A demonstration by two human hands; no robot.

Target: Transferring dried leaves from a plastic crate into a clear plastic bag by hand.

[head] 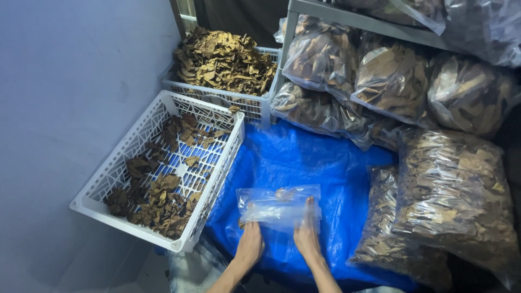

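A small clear plastic bag point(278, 206) lies flat on the blue tarp point(304, 157), with a few brown bits inside. My left hand point(251, 243) rests on the bag's near left edge, fingers pressed down on it. My right hand point(307, 230) presses on the bag's right part, fingers stretched forward over the plastic. Both hands lie flat on the bag rather than closed around it.
A white slatted crate point(125, 152) with scattered dried brown leaves stands to the left. Behind it a second white crate point(255, 106) is heaped with dried leaves. Large clear bags of dried leaves point(450, 201) pile up on the right and on a metal shelf point(353, 19).
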